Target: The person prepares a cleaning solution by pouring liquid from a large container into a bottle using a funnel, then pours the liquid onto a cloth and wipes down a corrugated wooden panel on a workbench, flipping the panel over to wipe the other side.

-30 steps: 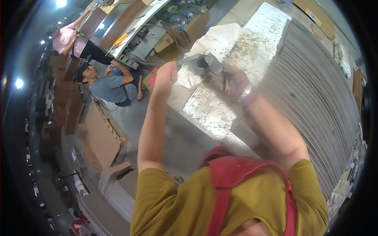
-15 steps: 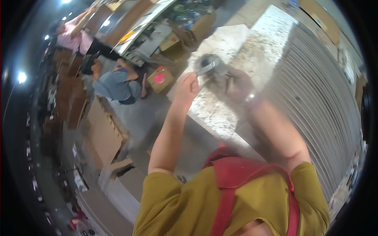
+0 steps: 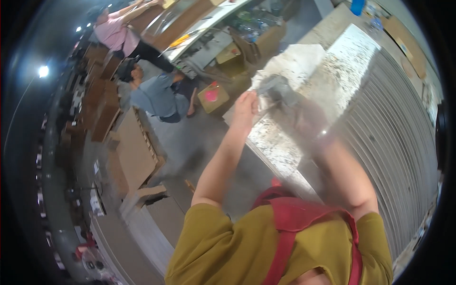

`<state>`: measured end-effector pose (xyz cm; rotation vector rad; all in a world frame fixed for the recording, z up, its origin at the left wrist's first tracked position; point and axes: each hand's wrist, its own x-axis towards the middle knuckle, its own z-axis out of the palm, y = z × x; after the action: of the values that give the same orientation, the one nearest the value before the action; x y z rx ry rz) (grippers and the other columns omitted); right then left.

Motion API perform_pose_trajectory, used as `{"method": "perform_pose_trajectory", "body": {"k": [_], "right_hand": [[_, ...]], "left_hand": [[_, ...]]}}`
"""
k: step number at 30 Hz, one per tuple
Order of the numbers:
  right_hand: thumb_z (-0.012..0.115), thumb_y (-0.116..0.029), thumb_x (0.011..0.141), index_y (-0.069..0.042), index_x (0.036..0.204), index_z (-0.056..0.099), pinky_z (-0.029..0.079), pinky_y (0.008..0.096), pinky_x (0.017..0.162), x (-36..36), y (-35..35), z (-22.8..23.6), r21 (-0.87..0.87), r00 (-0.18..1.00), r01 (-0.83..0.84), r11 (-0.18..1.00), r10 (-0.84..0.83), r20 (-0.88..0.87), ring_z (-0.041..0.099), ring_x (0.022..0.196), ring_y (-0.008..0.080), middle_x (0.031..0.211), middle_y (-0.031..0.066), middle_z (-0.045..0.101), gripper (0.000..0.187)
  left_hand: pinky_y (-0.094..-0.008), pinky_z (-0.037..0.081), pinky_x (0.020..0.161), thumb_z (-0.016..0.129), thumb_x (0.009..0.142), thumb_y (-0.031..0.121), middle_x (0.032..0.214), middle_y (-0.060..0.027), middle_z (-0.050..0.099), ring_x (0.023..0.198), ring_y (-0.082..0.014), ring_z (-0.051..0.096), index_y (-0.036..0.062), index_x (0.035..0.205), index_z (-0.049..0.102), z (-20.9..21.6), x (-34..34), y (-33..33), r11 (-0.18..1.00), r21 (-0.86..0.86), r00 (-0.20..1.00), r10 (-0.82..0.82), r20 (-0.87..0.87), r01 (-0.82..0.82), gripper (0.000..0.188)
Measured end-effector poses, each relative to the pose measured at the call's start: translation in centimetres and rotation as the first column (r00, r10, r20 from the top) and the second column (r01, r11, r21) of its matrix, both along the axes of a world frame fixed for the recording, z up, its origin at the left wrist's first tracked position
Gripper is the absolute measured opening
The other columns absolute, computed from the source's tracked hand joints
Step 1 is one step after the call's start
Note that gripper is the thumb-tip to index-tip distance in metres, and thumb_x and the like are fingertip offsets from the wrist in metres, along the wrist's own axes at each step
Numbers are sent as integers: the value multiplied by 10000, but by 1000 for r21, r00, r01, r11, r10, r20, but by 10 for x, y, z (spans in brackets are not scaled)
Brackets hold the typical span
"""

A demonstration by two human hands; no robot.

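Above a pale, dark-speckled board point(image 3: 351, 52), my two hands work close together. My left hand point(image 3: 245, 110) is closed in a pinch beside a grey, roundish thing with soft edges point(image 3: 279, 89); what sits in its fingers is mostly hidden now. My right hand point(image 3: 311, 118) is smeared by motion and seems closed at the near side of that grey thing, whose kind I cannot make out. A shiny band is at the right wrist. A crumpled whitish sheet point(image 3: 304, 61) lies on the board just beyond the hands.
A tall stack of grey, thin-edged sheets point(image 3: 389, 128) fills the right side. At the left stand flattened cardboard point(image 3: 133, 147) and brown boxes point(image 3: 104, 104). A person in grey-blue point(image 3: 159, 97) crouches far left; another in pink point(image 3: 116, 33) stands behind. A yellow carton point(image 3: 213, 97) sits on the floor.
The whole view has shifted, so the scene lies farther right. A shiny flat grey strip at my left fingers no longer shows clearly. The grey thing has moved along with my right hand.
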<state>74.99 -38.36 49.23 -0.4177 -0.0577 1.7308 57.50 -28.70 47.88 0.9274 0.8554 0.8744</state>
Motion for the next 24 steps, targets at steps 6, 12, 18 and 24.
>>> {"method": "perform_pose_trajectory", "body": {"k": [6,12,18,24], "right_hand": [[429,-204,953,45,1088,527,473,320,607,4,8,-10,-22,999,30,999,-29,36,582,736,206,860,117,609,300],[367,-251,980,50,1167,502,541,313,561,10,12,-14,-92,997,-55,994,50,-52,614,654,233,1052,242,625,379],[349,-278,989,41,1185,491,548,383,694,7,-2,0,48,979,-140,989,145,-145,640,781,262,1033,224,627,401],[346,-281,992,32,1187,488,540,379,671,10,0,-8,-61,998,-26,998,23,-56,633,775,263,1022,206,630,396]], "left_hand": [[-215,302,555,470,958,197,675,31,403,604,-70,368,117,811,467,11,-6,-16,997,71,1000,-5,6,5,168],[-208,301,523,467,952,197,654,27,397,568,-67,361,102,761,447,11,-3,-23,989,-82,990,-115,77,121,215],[-201,312,511,487,956,186,635,42,406,555,-56,377,109,763,455,9,-2,-19,998,-28,998,-49,44,50,210],[-197,347,528,515,947,184,624,23,483,594,-60,451,67,798,533,15,-4,-27,944,325,966,139,-216,-63,191]]}}
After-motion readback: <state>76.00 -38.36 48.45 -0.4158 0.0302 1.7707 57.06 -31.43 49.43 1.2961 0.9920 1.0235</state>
